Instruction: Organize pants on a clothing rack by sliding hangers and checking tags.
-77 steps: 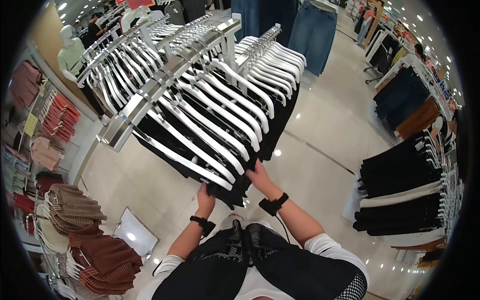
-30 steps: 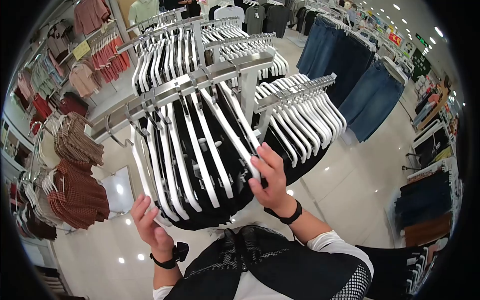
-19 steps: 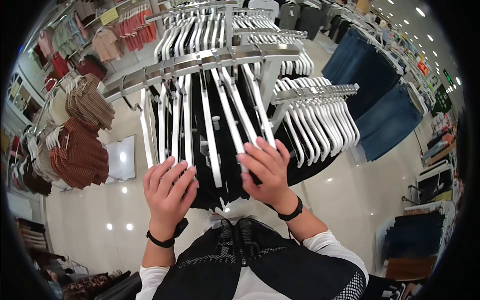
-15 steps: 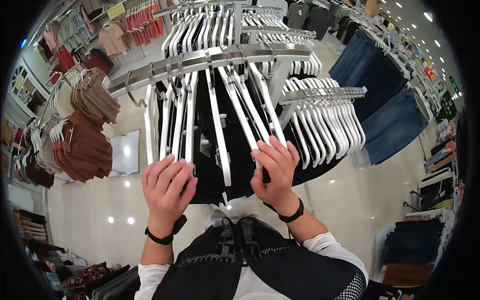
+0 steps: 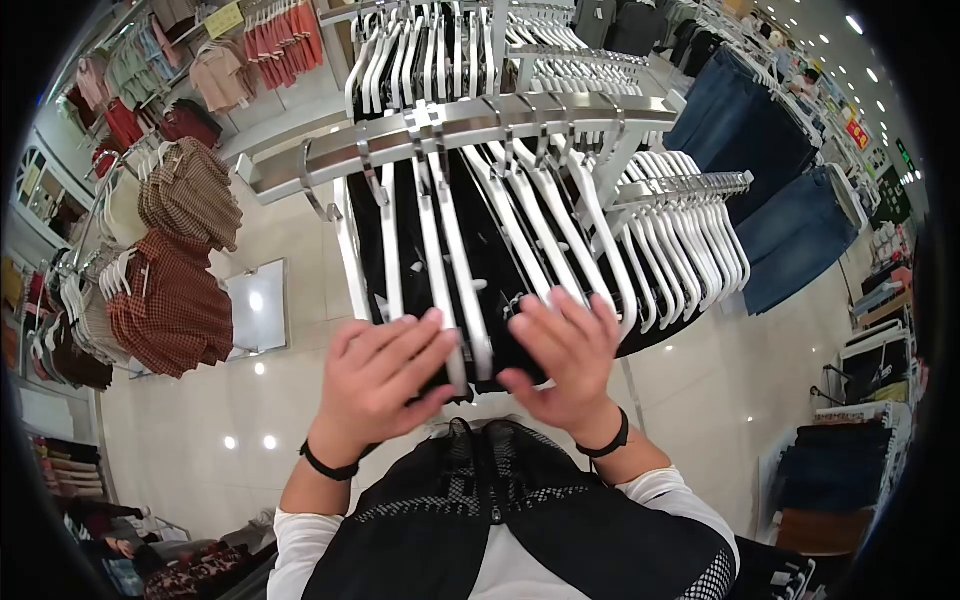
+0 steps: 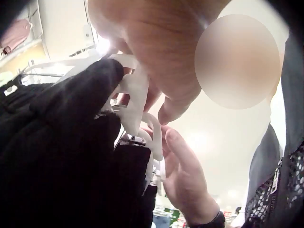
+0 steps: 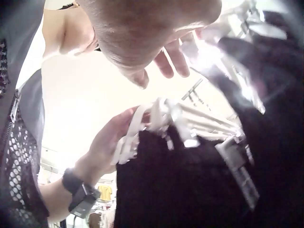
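White hangers point(image 5: 459, 255) with black garments point(image 6: 57, 152) clipped on them hang from a metal rail point(image 5: 600, 104). My left hand point(image 5: 390, 380) lies with fingers extended against the near ends of the left-hand hangers. Opposite it, my right hand point(image 5: 570, 362) has its fingers spread at the near ends of the right-hand hangers. A few hanger ends stand between the two hands. From below, the left wrist view has the left fingers beside the hanger tips. In the right wrist view the right fingers point(image 7: 178, 59) are straight, with black cloth point(image 7: 166, 190) hanging below.
Another rack arm with white hangers point(image 5: 690, 240) stands close on the right, and more racks stand behind. Blue jeans point(image 5: 800, 240) hang farther right. Brown checked garments point(image 5: 175, 305) hang at left, near a white floor panel point(image 5: 258, 300). Glossy tiles point(image 5: 240, 400) cover the floor.
Both hands have gone from the garments' lower part up to the hanger ends. Most recently the left hand has moved right, bunching hangers that way; the gap between the hands has narrowed.
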